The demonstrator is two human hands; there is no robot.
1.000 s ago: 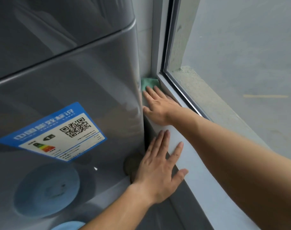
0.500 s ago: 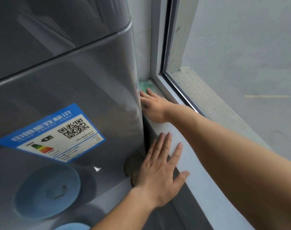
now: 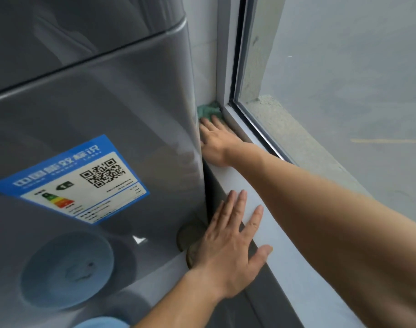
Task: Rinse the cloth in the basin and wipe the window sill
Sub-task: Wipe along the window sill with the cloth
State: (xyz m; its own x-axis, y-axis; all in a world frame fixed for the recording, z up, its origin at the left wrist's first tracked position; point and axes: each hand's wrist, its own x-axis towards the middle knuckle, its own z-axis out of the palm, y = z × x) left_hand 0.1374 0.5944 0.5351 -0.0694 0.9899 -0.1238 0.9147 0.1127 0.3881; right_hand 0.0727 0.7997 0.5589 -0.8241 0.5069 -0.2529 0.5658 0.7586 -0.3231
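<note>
1. Fingers of the right hand lie flat and extended, pressing on the green cloth; they rest on it rather than curl around it.
2. That cloth sits at the far end of the white window sill, tucked into the corner where the sill meets the white window frame and the wall, just beside the side of the grey refrigerator. Only its far part shows past the fingertips.
3. Right forearm stretches along the sill from the lower right of the view toward that corner.
4. Left hand is open and empty, fingers spread, palm down on the near edge of the sill, with its thumb out over the white surface. It sits well apart from the cloth.
5. On the refrigerator's side there is a blue energy label with a QR code.
6. Glossy grey metal below the label reflects a round blue shape; what it is cannot be told.
7. Through the window pane, a rough concrete ledge runs along outside the frame.
</note>
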